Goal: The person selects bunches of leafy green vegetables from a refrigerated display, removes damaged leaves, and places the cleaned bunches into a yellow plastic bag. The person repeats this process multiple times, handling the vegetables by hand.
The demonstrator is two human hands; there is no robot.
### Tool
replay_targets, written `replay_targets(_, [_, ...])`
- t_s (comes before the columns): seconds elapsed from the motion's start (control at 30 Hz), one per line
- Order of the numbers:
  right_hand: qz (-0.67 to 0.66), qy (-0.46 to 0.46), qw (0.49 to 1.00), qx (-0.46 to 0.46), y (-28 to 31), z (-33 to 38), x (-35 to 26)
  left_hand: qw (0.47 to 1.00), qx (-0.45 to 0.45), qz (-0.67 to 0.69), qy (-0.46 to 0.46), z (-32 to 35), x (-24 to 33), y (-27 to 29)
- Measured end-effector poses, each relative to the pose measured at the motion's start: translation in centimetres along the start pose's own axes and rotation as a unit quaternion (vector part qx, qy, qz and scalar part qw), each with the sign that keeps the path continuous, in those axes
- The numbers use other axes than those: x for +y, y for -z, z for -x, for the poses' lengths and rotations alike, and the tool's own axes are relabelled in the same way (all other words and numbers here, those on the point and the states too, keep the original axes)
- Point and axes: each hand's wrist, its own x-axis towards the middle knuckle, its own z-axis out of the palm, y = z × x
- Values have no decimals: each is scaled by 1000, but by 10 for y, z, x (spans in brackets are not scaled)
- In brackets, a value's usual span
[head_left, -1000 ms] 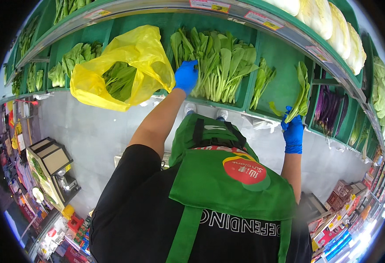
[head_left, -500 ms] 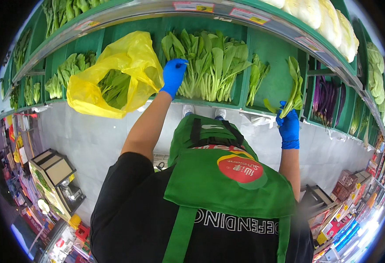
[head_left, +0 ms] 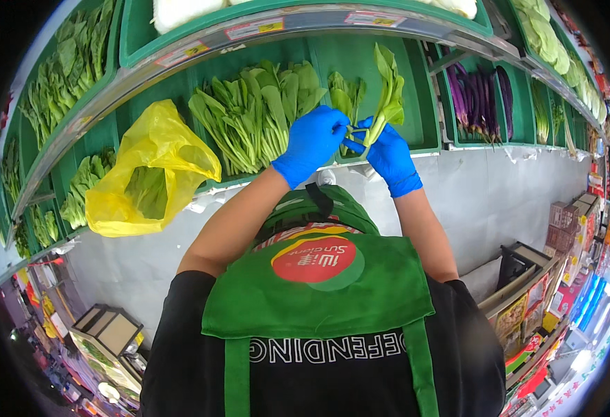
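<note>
My right hand (head_left: pixel 391 161), in a blue glove, is closed round the base of a small leafy green plant (head_left: pixel 389 87), its leaves pointing away from me. Beside it my left hand (head_left: pixel 312 144), also gloved in blue, pinches a thin pale stalk (head_left: pixel 357 130) at the plant's lower end. The two hands almost touch, over the front edge of a green tray (head_left: pixel 416 104). Just beyond them lies a small bunch of the same greens (head_left: pixel 345 94). A wide row of leafy greens (head_left: pixel 249 118) fills the tray left of my left hand.
A yellow plastic bag (head_left: pixel 117 198) with greens inside sits open at the left. Purple eggplants (head_left: pixel 482 101) lie in a tray at the right. A shelf rail with price labels (head_left: pixel 256 28) curves across above the trays. Grey floor (head_left: pixel 485 187) shows below.
My hands have come together: the left moved right from beside the yellow bag and now pinches a stalk. The right still holds the leafy plant. The whole view has shifted.
</note>
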Motion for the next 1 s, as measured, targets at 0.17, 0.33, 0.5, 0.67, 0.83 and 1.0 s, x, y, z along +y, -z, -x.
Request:
replay_targets(0.17, [310, 115, 943, 31, 17, -11, 5, 986, -45, -159, -34, -9, 17, -17])
replay_targets(0.33, [470, 186, 860, 63, 47, -26, 8, 997, -39, -62, -28, -14, 19, -10])
replay_targets(0.5, [284, 39, 958, 26, 9, -10, -11, 881, -152, 391, 216, -34, -3, 6])
replay_targets(0.67, [288, 26, 957, 17, -10, -3, -2, 789, -201, 524, 250, -35, -2, -4])
replay_targets(0.83, [140, -59, 985, 86, -23, 5, -1, 778, -86, 561, 270, -27, 0, -2])
replay_targets(1.0, [239, -61, 967, 69, -23, 14, 4, 804, -24, 535, 258, -24, -2, 3])
